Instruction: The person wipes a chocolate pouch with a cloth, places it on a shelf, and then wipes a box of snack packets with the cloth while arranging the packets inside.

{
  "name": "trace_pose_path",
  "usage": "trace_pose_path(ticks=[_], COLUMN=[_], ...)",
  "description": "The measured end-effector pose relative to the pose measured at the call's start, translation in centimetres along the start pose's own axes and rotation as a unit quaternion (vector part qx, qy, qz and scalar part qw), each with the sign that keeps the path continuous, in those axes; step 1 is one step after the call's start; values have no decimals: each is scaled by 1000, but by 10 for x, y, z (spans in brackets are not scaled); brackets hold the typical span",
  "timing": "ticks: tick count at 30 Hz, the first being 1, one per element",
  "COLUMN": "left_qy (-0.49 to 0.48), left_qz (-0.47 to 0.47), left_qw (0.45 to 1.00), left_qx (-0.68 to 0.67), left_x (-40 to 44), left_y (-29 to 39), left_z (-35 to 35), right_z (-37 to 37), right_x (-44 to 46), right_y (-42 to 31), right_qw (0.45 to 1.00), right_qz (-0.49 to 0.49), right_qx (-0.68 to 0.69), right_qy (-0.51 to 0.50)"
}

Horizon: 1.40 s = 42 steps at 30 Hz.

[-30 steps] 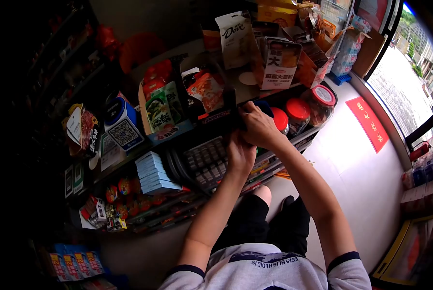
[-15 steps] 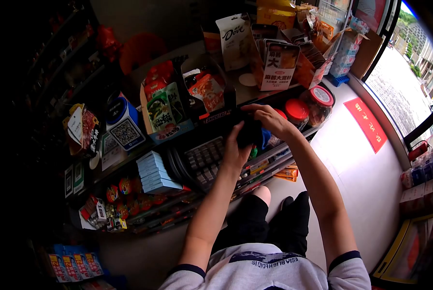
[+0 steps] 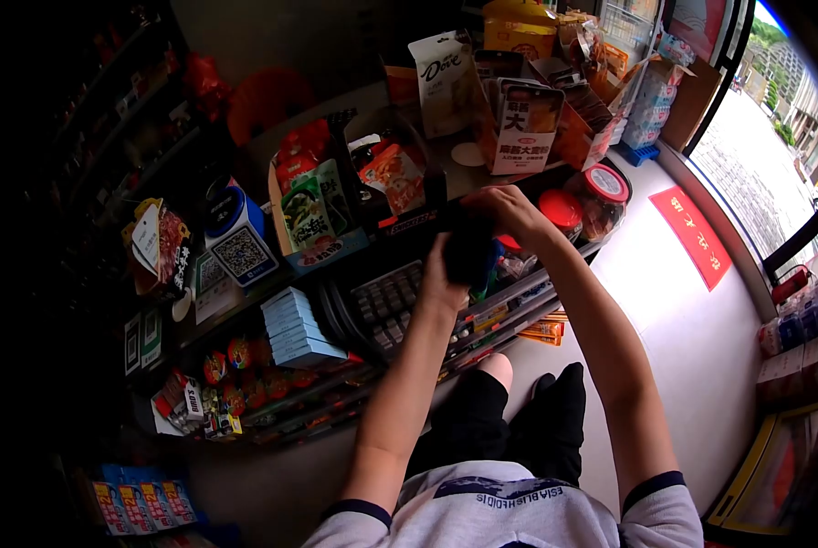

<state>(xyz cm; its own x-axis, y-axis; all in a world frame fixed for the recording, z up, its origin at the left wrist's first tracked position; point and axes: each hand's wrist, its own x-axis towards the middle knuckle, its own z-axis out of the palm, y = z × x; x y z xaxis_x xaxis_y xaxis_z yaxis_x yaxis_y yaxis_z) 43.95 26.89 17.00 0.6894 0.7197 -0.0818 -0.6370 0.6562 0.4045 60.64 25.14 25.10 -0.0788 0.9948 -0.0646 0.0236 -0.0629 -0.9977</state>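
In front of the counter's front edge, a black object (image 3: 468, 248) is between my two hands; it is too dark to tell its kind. My left hand (image 3: 441, 276) is closed around its near left side, fingers mostly hidden. From the right, my right hand (image 3: 511, 212) bends over its upper end with curled fingers closed on it. Just beyond my hands is an open display box of red snack packets (image 3: 391, 178). Close to the right hand stands a red-lidded jar (image 3: 561, 210). Left of my left hand are a rack of small grey packs (image 3: 386, 301) and stacked light-blue boxes (image 3: 298, 327).
A QR-code stand (image 3: 243, 258) and boxed green packets (image 3: 309, 212) occupy the counter's left part. A Dove bag (image 3: 445, 82) and upright snack pouches (image 3: 525, 128) stand at the back. A red mat (image 3: 690, 237) lies near the doorway on the right.
My right hand's fingers have drawn in and curled down over the top of the black object. My left hand stays around it, nearly in place. The counter goods look unchanged.
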Motion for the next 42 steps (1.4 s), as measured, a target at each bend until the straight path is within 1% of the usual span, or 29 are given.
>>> trace_pose_path(ticks=[3,4,5,6,7,10,13,15,16,19,21,22,25,27,28,29,30,31,33,36,37,42], left_qy=[48,42,36,30,48,86,91,91,106,141,148,133,96,82,93,105,117,108,104,112,121,134], left_qz=[4,2,1,-1,2,7,5,5,8,17,21,17,10,17,24,30,37,61,62,69,74,92], left_qw=[999,999,999,999,998,994,993,992,991,987,985,987,991,990,989,988,987,987,989,989,988,986], left_qx=[-6,-15,-24,-33,-45,-72,-81,-88,-83,-77,-90,-86,-89,-110,-109,-109,-108,-100,-87,-70,-61,-41], left_x=[-8,-7,-4,-2,-1,1,2,1,-1,-15,-23,-25,-36,-41,-46,-50,-54,-61,-72,-86,-88,-108], left_y=[0,0,-1,-2,-2,-5,-3,-3,-2,6,9,10,10,9,10,11,11,13,18,25,27,37], left_z=[14,10,4,-1,-2,-6,-9,-12,-8,18,29,27,15,3,-1,-4,-7,-5,-8,-6,-10,-19], right_z=[17,19,22,24,31,36,31,23,21,28,33,36,50,58,65,71,79,86,94,105,108,129], right_x=[-4,-5,-6,-8,-16,-16,-9,-3,-2,-12,-14,-15,-21,-18,-18,-19,-19,-19,-17,-16,-15,-16], right_y=[-2,2,9,16,12,13,17,27,31,12,9,10,14,22,22,21,22,24,31,40,41,41], right_qw=[986,954,902,831,802,836,834,832,831,835,822,815,813,808,806,803,799,795,784,797,793,831], right_qz=[-32,-120,-205,-286,-274,-178,-206,-225,-233,-130,-110,-100,-159,-171,-177,-141,-142,-142,-154,-154,-157,-168], right_qx=[-122,-227,-328,-422,-477,-482,-490,-487,-486,-526,-552,-565,-552,-557,-558,-573,-578,-582,-592,-578,-585,-528], right_qy=[111,152,191,225,233,192,146,140,138,96,90,88,92,88,86,82,89,96,106,84,72,54])
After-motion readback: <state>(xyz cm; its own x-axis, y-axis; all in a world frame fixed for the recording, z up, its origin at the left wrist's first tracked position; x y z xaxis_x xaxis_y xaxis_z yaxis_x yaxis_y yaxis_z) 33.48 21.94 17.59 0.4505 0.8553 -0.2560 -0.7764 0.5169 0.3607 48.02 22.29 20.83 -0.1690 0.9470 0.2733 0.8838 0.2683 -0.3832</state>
